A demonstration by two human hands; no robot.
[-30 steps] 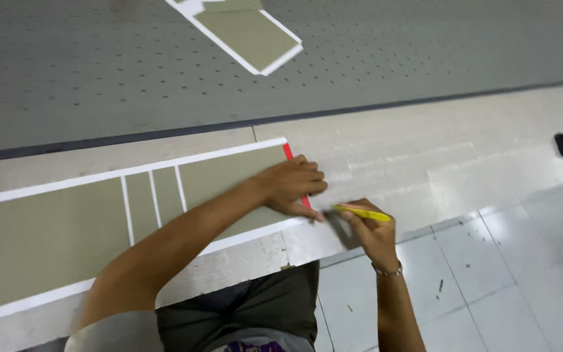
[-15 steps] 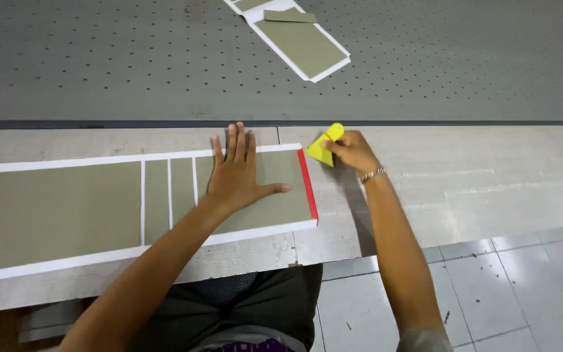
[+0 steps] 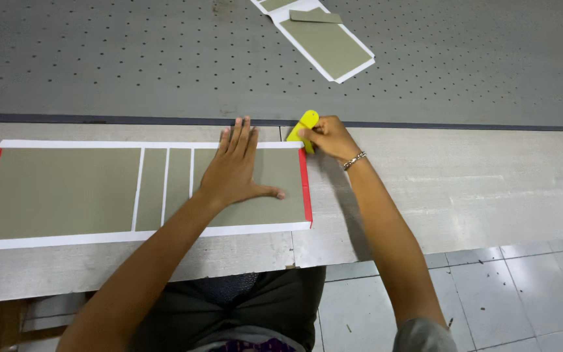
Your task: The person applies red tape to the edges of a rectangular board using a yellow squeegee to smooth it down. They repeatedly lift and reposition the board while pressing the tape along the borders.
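Note:
A long flat sheet [image 3: 66,189] of olive-green board panels on white backing, with red strips at both ends, lies on the pale wooden bench. My left hand [image 3: 236,166] presses flat on its rightmost panel, fingers spread. My right hand [image 3: 327,135] grips a yellow flat tool [image 3: 305,126] at the sheet's far right corner, right by the red end strip [image 3: 305,186]. A bracelet circles my right wrist.
A grey perforated table surface [image 3: 131,58] stretches beyond the bench. A second olive-and-white sheet [image 3: 324,39] lies on it at the top. The bench's near edge meets a white tiled floor [image 3: 509,293] at lower right. My lap is below the bench.
My right hand carried the yellow tool from the sheet's near right edge up to its far right corner. My left hand flattened and stayed pressing on the right panel. The view shifted.

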